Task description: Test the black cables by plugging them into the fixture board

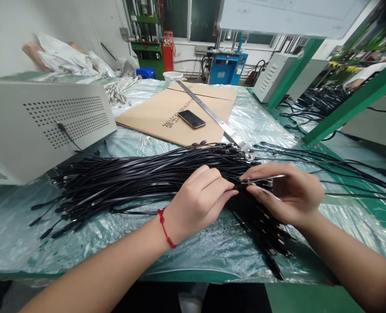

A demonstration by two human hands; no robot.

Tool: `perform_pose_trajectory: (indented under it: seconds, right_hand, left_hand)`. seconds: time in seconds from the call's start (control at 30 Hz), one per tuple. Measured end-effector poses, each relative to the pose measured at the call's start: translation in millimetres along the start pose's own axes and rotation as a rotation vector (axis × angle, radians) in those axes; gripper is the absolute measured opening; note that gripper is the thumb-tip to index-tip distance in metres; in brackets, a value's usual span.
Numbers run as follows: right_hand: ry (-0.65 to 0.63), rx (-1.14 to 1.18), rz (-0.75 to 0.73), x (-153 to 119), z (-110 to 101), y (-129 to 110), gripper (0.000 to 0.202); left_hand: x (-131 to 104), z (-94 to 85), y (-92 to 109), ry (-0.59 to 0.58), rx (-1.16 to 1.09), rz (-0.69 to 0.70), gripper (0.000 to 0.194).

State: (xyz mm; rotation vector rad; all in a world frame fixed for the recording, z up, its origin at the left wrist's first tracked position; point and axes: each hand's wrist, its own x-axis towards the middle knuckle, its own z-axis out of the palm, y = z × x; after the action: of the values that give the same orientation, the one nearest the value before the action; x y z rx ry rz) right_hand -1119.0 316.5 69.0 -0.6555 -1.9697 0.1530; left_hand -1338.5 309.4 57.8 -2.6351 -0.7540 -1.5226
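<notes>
A large bundle of black cables [140,174] lies across the plastic-covered table, its connector ends fanning out at the left and at the lower right. Above the bundle's right part, my left hand [201,200], with a red string bracelet on the wrist, pinches a thin black cable between thumb and fingers. Close by on the right, my right hand [287,191] is closed on small metal tweezers [266,178], whose tips point left and meet the cable at my left fingertips. The exact contact at the tips is too small to tell.
Behind the bundle lie a cardboard sheet [147,113], a phone [192,118] and a steel ruler [206,108]. A grey perforated metal box [49,130] stands at the left. White cables [119,89] lie behind it. Green posts [352,104] rise at the right, near a person's arm [368,74].
</notes>
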Motion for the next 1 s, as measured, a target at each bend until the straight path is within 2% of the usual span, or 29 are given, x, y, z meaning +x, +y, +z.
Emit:
perform_pose_trajectory:
  seconds: [0.13, 0.67, 0.87, 1.0]
  right_hand:
    - [0.015, 0.072, 0.1, 0.6, 1.1, -0.3, 0.018]
    - [0.098, 0.044, 0.055, -4.6, 5.1, -2.7, 0.027]
    - [0.104, 0.167, 0.185, -4.8, 3.9, -6.2, 0.024]
    - [-0.008, 0.426, 0.42, 2.3, 3.2, -7.1, 0.022]
  left_hand:
    - [0.8, -3.0, 2.0, 0.074, -0.022, -0.007, 0.003]
    - [4.7, -5.9, 2.1, 0.109, -0.053, 0.008, 0.014]
    - [3.5, -5.7, 0.6, 0.126, -0.08, 0.022, 0.014]
    - [3.5, -5.7, -0.8, 0.127, -0.072, 0.039, 0.01]
